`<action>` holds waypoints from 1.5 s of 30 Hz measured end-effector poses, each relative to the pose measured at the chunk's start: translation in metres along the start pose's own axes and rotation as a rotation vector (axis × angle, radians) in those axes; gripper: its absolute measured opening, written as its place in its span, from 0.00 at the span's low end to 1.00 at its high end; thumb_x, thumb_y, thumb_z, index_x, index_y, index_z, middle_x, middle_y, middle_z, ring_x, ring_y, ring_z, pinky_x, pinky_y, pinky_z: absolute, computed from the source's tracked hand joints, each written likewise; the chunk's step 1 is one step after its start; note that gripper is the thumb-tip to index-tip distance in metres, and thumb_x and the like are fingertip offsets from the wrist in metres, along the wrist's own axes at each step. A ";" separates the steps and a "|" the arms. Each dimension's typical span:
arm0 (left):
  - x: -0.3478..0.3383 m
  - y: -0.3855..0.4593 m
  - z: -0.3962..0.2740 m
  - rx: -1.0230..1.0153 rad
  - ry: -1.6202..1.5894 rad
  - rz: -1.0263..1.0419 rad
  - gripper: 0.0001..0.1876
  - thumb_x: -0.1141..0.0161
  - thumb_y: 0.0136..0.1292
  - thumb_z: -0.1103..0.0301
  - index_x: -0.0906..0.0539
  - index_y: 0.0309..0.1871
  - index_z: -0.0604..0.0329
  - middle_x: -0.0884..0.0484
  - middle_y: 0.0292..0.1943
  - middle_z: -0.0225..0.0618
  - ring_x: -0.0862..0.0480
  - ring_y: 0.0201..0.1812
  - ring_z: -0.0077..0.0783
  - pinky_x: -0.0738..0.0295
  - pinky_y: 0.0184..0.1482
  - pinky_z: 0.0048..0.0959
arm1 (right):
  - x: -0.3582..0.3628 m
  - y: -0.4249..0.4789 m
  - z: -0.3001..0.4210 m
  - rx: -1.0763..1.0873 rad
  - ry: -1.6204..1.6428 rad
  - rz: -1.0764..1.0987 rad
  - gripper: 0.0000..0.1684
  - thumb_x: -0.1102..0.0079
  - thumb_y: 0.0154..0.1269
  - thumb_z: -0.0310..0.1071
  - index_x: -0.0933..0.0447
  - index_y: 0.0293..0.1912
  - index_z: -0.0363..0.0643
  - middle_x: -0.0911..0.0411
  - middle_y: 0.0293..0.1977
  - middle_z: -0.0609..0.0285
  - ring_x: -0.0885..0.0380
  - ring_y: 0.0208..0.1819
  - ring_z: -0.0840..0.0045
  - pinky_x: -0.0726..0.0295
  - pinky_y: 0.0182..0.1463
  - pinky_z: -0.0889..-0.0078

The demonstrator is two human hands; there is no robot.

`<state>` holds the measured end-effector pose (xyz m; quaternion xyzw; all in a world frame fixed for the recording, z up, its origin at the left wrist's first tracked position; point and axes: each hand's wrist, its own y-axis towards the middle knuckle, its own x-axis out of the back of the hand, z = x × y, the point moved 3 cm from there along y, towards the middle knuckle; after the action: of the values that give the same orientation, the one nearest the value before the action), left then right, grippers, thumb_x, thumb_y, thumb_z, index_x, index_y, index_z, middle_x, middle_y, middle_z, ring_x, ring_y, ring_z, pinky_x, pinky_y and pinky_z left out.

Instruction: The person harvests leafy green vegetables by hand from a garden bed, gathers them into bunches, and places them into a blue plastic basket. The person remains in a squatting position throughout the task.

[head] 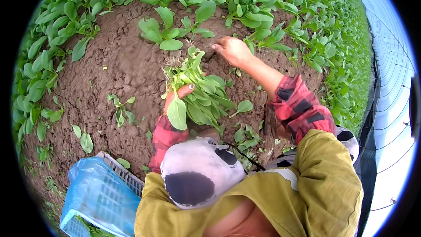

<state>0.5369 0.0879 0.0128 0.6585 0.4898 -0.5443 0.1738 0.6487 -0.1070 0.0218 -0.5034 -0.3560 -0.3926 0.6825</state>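
Observation:
A bunch of leafy green plants (204, 95) with roots is gripped in my left hand (181, 92), the thumb across the stems and the roots pointing up and left. My right hand (232, 50) hovers over the soil to the upper right of the bunch, its fingers curled together; whether something small is between them cannot be told. Just above the bunch, a few rooted leafy plants (162, 31) stand in the brown soil (121, 52). A loose leaf (243, 107) lies to the right of the bunch.
A plastic crate (126, 175) lined with a blue plastic bag (102, 191) stands at the lower left, with greens inside. Dense leafy plants (329, 33) grow across the top and both sides. My knee (187, 168) in spotted trousers is below the bunch. Uprooted seedlings (121, 110) litter the soil.

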 end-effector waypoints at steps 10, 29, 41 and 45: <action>0.014 0.007 0.024 0.063 -0.008 0.023 0.35 0.39 0.51 0.67 0.37 0.63 0.69 0.26 0.54 0.52 0.21 0.50 0.47 0.23 0.53 0.45 | -0.004 -0.001 -0.088 -0.291 -0.507 0.148 0.14 0.52 0.63 0.36 0.21 0.43 0.42 0.19 0.43 0.55 0.20 0.46 0.65 0.26 0.47 0.55; 0.035 -0.004 0.032 0.162 0.096 -0.001 0.33 0.37 0.51 0.64 0.34 0.60 0.69 0.21 0.47 0.52 0.17 0.45 0.47 0.20 0.49 0.42 | 0.004 -0.010 -0.144 -0.455 -0.706 0.192 0.24 0.52 0.62 0.35 0.37 0.58 0.39 0.28 0.57 0.54 0.31 0.60 0.65 0.43 0.66 0.53; 0.005 -0.038 0.015 0.095 -0.146 -0.073 0.25 0.40 0.55 0.68 0.28 0.57 0.66 0.19 0.45 0.44 0.17 0.43 0.38 0.21 0.47 0.35 | -0.055 -0.069 0.056 -0.061 1.149 0.092 0.22 0.56 0.71 0.39 0.31 0.57 0.34 0.28 0.54 0.49 0.30 0.58 0.64 0.36 0.63 0.68; 0.037 -0.060 -0.010 -0.196 -0.045 -0.163 0.28 0.40 0.54 0.68 0.31 0.59 0.67 0.21 0.48 0.46 0.18 0.46 0.41 0.21 0.49 0.38 | -0.046 -0.050 0.134 0.296 1.033 0.212 0.26 0.62 0.73 0.45 0.30 0.54 0.31 0.27 0.52 0.44 0.30 0.58 0.61 0.35 0.62 0.67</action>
<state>0.4893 0.1396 0.0019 0.5840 0.5886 -0.5206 0.2035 0.5717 0.0211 0.0340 -0.1767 0.0266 -0.4635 0.8679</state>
